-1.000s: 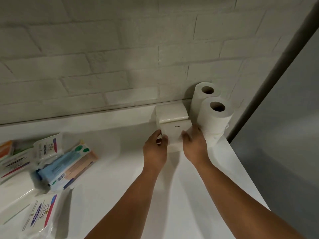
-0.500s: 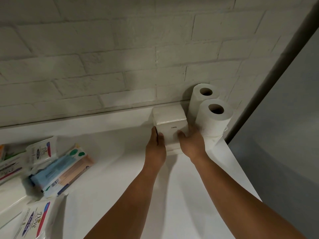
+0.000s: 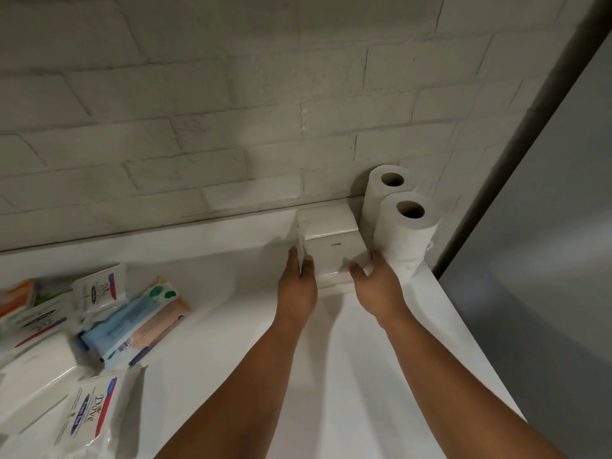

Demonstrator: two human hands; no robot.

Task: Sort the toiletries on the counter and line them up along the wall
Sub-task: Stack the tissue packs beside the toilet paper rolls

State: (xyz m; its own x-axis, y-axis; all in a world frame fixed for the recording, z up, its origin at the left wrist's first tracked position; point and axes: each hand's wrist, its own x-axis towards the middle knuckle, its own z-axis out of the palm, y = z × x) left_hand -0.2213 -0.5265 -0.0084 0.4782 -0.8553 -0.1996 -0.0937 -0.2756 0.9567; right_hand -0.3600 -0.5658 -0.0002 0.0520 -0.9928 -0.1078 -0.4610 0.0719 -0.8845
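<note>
A: What are the hands doing at the white cube-shaped tissue box [image 3: 332, 247]?

B: The left hand [image 3: 297, 290] is lying flat along its left face, fingers straight, and the right hand [image 3: 376, 286] is cupping its lower right corner with fingers loosely spread. They are pressing it between them, not wrapping it. The box is sitting at the back of the glossy white counter [image 3: 231, 326], touching or nearly touching the painted white brick wall [image 3: 231, 111], just beside the two upright white toilet paper rolls [image 3: 402, 223].

A: How is it likely handling?

B: It is looking light and boxy, probably thin card or soft film over tissues, so the faces may be giving a little under pressure. Squeezing low on opposite side faces seems the safest hold. The smooth counter should be letting it slide easily.

A: And everything else?

B: Lying well apart on the left is a loose heap: crinkly white plastic Dove packets [image 3: 86, 415] and a flat pale-blue and peach wipes pack [image 3: 135, 329]. Those are looking limp and slippery, better pinched at the edges. The rolls are soft and easy to tip.
</note>
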